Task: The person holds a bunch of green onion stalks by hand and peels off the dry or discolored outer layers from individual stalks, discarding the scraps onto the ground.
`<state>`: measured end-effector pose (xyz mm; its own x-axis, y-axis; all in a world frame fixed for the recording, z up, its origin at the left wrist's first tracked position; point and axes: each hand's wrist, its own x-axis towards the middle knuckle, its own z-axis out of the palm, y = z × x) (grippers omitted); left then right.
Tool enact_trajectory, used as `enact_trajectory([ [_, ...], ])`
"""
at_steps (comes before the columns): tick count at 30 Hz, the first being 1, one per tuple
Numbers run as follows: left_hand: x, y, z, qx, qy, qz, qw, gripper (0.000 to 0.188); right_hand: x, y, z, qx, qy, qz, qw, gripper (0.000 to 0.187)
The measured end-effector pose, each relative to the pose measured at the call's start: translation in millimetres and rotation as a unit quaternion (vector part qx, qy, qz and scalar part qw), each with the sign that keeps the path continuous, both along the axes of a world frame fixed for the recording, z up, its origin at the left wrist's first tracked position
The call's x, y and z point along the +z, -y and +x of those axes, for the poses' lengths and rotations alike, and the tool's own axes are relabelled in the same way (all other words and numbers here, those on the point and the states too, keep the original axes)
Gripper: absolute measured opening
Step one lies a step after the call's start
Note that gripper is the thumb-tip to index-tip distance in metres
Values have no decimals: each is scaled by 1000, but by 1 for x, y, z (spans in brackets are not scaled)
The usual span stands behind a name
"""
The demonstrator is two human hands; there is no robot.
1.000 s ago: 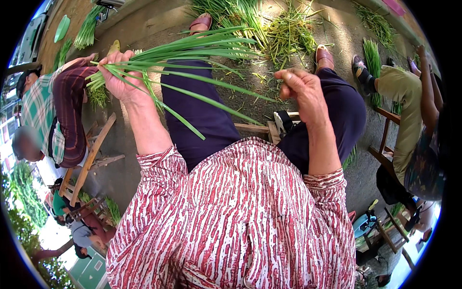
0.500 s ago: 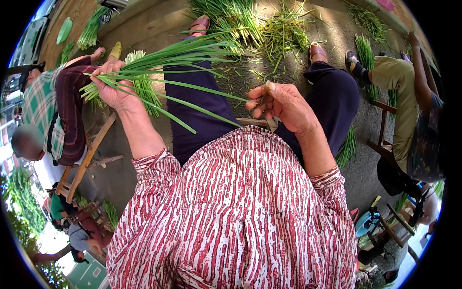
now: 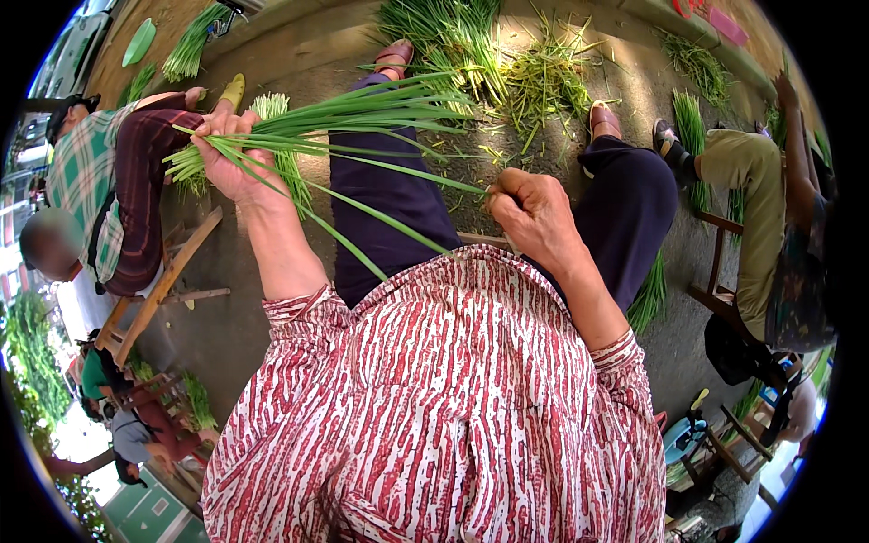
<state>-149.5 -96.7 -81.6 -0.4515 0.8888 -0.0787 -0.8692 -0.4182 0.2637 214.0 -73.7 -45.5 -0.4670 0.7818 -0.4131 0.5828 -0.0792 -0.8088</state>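
My left hand (image 3: 237,161) is closed around a bunch of garlic chives (image 3: 371,118). Their long flat green leaves fan out to the right over my left leg, and a few droop lower toward my lap. My right hand (image 3: 536,215) is closed, thumb against fingers, at the tip of one long leaf (image 3: 444,181) from that bunch. What lies deeper inside its fingers is hidden. Behind my left wrist, a thicker bundle of chives (image 3: 288,163) with pale cut ends stands near my left knee.
Ahead of my feet lie a large heap of chives (image 3: 444,41) and a pile of yellowish trimmings (image 3: 548,81). People sit close on both sides, near a wooden stool (image 3: 163,281) at left and another stool (image 3: 718,258) at right. More chives (image 3: 690,127) lie by the right-hand person's foot.
My right hand has gone from loosely curled fingers to a closed pinch at the leaf's tip, turning knuckles up. The left hand still holds the bunch; the whole view has shifted slightly.
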Motion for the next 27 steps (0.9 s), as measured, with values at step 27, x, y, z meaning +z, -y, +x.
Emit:
enact_trajectory([
  [27, 28, 18, -8, 45, 36, 48, 997, 10, -94, -61, 36, -175, -34, -193, 965, 45],
])
